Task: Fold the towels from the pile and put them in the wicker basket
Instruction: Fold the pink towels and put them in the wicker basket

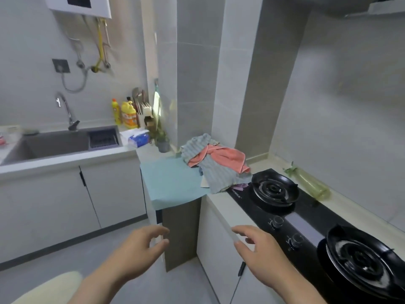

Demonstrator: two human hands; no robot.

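L hand (140, 249) & R hand (260, 253): fingers relaxed, holding nothing, near floor side. Towel pile (215, 164) on counter (215, 199), far, beside stove (306, 220).

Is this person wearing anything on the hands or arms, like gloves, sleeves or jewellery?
Nothing shows. The left hand and right hand are bare, with no gloves, rings or watch in view. The left forearm and right forearm are also bare down to the frame's edge, with no sleeve or band.
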